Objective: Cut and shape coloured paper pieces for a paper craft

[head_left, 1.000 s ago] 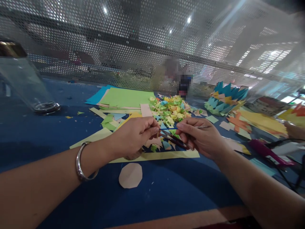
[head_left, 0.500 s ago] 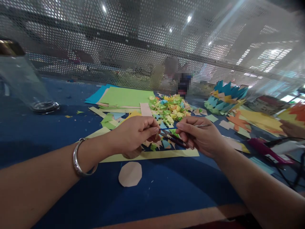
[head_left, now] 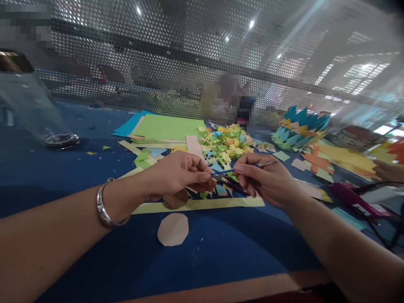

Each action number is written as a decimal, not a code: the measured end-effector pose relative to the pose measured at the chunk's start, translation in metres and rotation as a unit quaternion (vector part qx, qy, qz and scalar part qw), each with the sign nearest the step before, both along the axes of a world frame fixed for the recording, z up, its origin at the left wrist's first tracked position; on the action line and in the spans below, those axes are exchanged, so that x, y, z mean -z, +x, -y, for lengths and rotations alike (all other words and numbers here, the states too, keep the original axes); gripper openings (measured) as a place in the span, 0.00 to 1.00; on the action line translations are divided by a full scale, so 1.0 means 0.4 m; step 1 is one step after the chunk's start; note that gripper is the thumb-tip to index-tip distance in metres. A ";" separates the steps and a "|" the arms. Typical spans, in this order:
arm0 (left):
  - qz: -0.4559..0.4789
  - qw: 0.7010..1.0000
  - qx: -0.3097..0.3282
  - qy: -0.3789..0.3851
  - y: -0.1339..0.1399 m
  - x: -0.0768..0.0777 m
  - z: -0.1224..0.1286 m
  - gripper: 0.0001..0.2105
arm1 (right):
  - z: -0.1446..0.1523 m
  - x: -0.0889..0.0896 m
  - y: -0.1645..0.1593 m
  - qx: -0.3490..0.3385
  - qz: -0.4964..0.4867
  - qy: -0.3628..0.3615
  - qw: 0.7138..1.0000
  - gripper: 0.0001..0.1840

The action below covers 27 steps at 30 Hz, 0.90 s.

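My right hand (head_left: pixel 265 179) pinches a thin blue stick (head_left: pixel 222 171) between thumb and fingers; its slim greyish end sticks out behind the knuckles. The stick's other tip meets the pinched fingers of my left hand (head_left: pixel 187 174), which wears a silver bangle at the wrist. A small pale loop, perhaps a narrow paper strip, hangs at the left fingertips. Scissors (head_left: pixel 235 185) with dark handles lie beneath, partly hidden by my right hand. Below my left hand sit a round brownish piece (head_left: pixel 175 200) and a pale pink paper disc (head_left: pixel 173 229). A long yellow paper strip (head_left: pixel 221 205) runs behind the disc.
Folded paper pieces (head_left: pixel 229 143) are heaped beyond my hands, beside stacked coloured sheets (head_left: pixel 173 127). A glass bottle (head_left: pixel 34 109) stands left. To the right are a spiky layered paper ring (head_left: pixel 299 128), a purple tool (head_left: pixel 356 200) with a cable and another person's hand (head_left: pixel 388 170).
My left hand has turned slightly and uncovered more of the round brownish piece. The blue stick is tilted a little more, with its right end higher.
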<state>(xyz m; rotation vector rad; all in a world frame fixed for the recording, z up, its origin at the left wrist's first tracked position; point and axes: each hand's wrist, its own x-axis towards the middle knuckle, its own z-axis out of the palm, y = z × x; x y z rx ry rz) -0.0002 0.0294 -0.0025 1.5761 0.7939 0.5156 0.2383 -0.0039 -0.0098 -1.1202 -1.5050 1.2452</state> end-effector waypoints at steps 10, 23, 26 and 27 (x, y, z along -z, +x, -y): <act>0.045 0.997 -0.008 -0.064 0.002 -0.006 0.007 0.04 | 0.008 -0.003 0.002 0.010 0.016 0.021 1.000 0.15; -0.017 1.000 0.015 0.001 -0.011 -0.013 0.001 0.06 | 0.002 0.006 0.010 -0.016 0.037 0.045 0.998 0.17; -0.039 0.997 0.013 0.060 -0.006 -0.009 0.003 0.08 | 0.001 0.007 0.011 -0.015 0.041 0.050 0.998 0.17; -0.045 0.996 0.011 0.074 -0.003 -0.009 0.004 0.08 | 0.001 0.007 0.010 -0.014 0.040 0.051 0.998 0.17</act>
